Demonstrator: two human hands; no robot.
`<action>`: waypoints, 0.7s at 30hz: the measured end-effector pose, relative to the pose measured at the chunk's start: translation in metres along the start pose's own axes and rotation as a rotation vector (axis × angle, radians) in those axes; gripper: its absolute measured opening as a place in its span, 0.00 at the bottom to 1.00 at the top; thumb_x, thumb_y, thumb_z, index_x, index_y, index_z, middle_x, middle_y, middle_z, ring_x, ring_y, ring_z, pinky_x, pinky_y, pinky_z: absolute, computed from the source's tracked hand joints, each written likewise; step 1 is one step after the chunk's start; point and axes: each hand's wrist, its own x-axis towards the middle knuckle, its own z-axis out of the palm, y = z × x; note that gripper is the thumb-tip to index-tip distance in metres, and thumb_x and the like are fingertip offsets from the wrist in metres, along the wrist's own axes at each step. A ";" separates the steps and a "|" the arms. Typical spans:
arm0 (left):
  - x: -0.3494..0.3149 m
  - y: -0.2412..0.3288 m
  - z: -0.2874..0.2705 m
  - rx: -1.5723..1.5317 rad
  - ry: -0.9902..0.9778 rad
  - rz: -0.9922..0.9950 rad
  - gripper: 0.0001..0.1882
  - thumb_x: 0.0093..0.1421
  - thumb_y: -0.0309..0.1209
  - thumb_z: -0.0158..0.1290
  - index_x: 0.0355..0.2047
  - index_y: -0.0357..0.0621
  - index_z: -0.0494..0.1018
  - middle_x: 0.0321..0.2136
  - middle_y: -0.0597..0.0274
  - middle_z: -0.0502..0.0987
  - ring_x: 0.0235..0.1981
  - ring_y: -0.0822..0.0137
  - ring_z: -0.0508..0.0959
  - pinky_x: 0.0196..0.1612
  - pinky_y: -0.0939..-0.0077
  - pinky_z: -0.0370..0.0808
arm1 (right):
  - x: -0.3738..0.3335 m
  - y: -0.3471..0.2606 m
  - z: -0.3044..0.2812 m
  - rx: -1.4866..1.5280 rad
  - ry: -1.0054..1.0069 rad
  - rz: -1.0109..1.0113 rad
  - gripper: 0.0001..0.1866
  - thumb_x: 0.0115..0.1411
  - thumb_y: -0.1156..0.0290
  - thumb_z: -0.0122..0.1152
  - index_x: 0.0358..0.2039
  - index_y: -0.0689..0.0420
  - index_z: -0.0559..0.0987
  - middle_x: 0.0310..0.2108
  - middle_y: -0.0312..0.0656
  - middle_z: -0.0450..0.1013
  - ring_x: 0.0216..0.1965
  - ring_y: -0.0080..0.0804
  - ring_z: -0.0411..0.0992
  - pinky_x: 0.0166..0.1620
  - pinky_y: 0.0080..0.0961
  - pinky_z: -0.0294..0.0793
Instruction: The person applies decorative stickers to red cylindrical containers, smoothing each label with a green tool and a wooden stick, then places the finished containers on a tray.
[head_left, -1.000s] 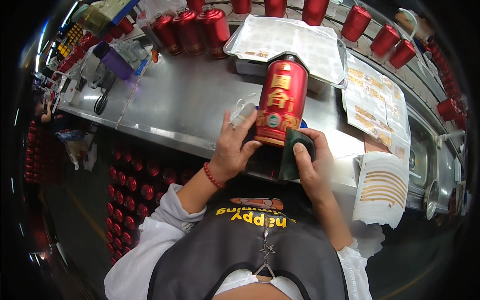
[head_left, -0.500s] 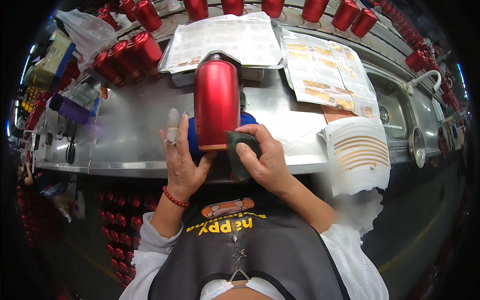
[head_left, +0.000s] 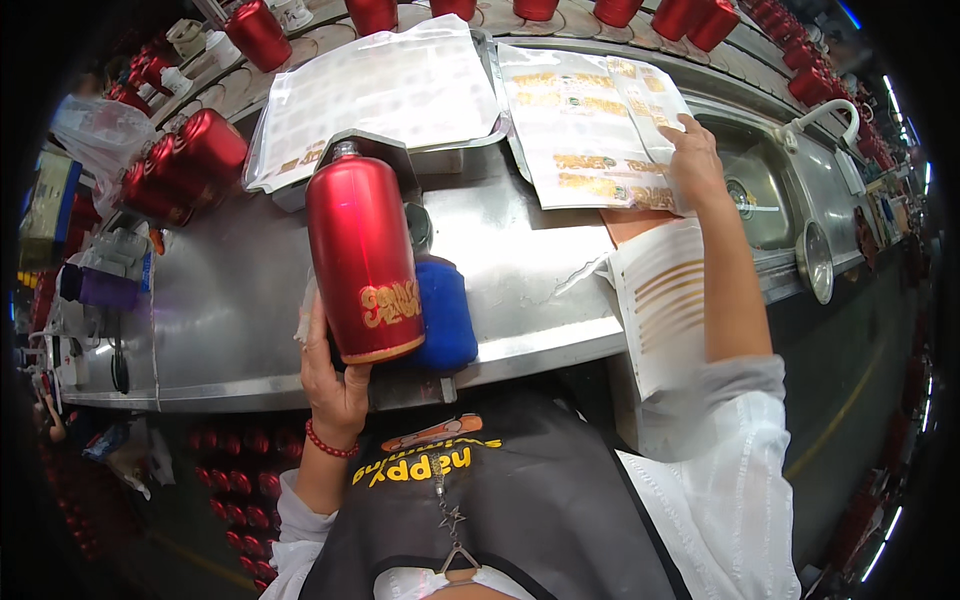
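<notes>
A red metal bottle (head_left: 362,250) lies tilted with its neck away from me, in front of a metal bracket (head_left: 375,145). Gold lettering shows near its base, beside a blue padded rest (head_left: 445,318). My left hand (head_left: 335,395) holds the bottle's lower left side, thumb at the base, one finger wrapped in white; part of its grip is hidden. Far to the right, my right hand (head_left: 700,165) reaches over a white sheet of gold decals (head_left: 580,125). Its fingers are stretched out near the sheet's right side, and nothing shows in them.
A metal tray with a white sheet (head_left: 375,90) stands behind the bottle. More red bottles (head_left: 205,150) are at the left, and others line the conveyor behind. At the right are a steel sink (head_left: 770,215) and white paper with brown stripes (head_left: 665,300).
My right hand has left the bottle and swung right to the decal sheet; the dark flat scraper it held no longer shows. Gold lettering now shows on the bottle. My left hand has closed against it.
</notes>
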 end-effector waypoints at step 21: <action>-0.007 -0.013 -0.005 0.052 -0.061 -0.032 0.43 0.69 0.57 0.44 0.66 0.25 0.56 0.63 0.36 0.65 0.66 0.38 0.64 0.69 0.45 0.55 | 0.101 0.095 0.042 0.023 0.260 -0.058 0.12 0.59 0.62 0.67 0.33 0.59 0.80 0.43 0.46 0.76 0.45 0.34 0.74 0.47 0.31 0.72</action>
